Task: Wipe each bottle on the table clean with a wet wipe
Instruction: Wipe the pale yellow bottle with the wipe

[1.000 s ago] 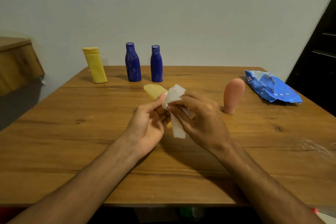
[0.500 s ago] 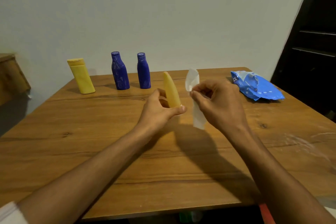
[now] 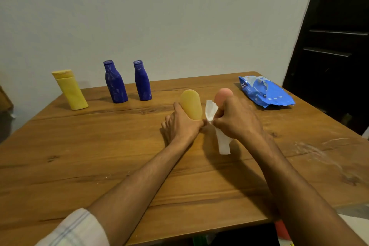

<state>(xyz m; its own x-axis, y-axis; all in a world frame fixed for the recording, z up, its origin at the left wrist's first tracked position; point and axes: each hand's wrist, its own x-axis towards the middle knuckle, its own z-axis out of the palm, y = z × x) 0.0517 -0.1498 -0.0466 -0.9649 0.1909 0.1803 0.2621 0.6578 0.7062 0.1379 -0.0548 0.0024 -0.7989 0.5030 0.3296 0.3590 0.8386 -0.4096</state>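
My left hand (image 3: 182, 125) grips a small rounded yellow bottle (image 3: 191, 107) by its lower part and holds it upright over the table's middle. Right beside it, my right hand (image 3: 236, 119) pinches a white wet wipe (image 3: 222, 140) whose ends stick out above and below the fist. A pink rounded bottle (image 3: 222, 97) stands just behind my right hand, mostly hidden by it. At the back left stand a tall yellow bottle (image 3: 69, 90) and two blue bottles (image 3: 115, 82) (image 3: 142, 81).
A blue wet-wipe pack (image 3: 264, 94) lies at the table's back right. The wooden table (image 3: 99, 156) ends at a white wall behind. A dark door frame stands at the right, and a wooden piece shows at the far left edge.
My left hand lifted the small yellow bottle from lying under the wipe to upright. My right hand drew the wipe off to the right. The view shifted left and down.
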